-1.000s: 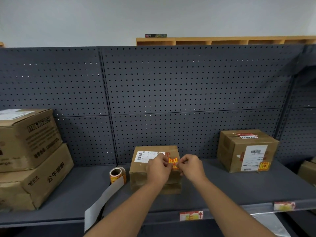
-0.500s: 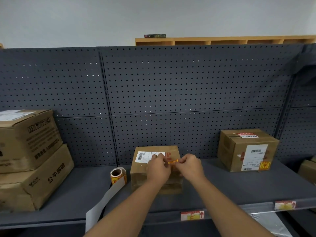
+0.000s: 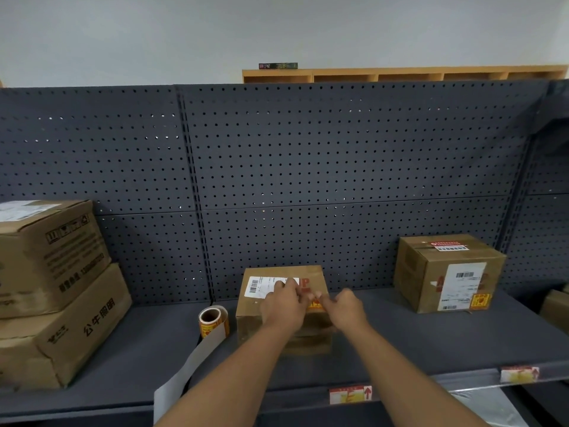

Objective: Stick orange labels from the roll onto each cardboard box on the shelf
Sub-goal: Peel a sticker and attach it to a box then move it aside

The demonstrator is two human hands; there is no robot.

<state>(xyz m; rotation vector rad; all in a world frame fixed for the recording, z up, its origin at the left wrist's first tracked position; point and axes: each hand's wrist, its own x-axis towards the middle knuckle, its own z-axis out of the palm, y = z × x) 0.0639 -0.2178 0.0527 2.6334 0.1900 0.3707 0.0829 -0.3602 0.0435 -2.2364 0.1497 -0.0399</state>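
Pressing of an orange label (image 3: 316, 304) onto the upper front edge of the middle cardboard box (image 3: 281, 303) appears to be the step in hand. Label is pinched by curled fingers of left hand (image 3: 284, 306) and right hand (image 3: 346, 308). Smoothing flat is judged next. Label roll (image 3: 213, 321) stands just left of box on the shelf (image 3: 431, 343).

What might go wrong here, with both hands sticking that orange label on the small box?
The label is held between the left hand and right hand at the top front edge of the middle box, so it might go on creased or crooked. The roll stands loose beside the box, its backing strip hanging over the shelf edge; an arm could snag it and pull the roll off.
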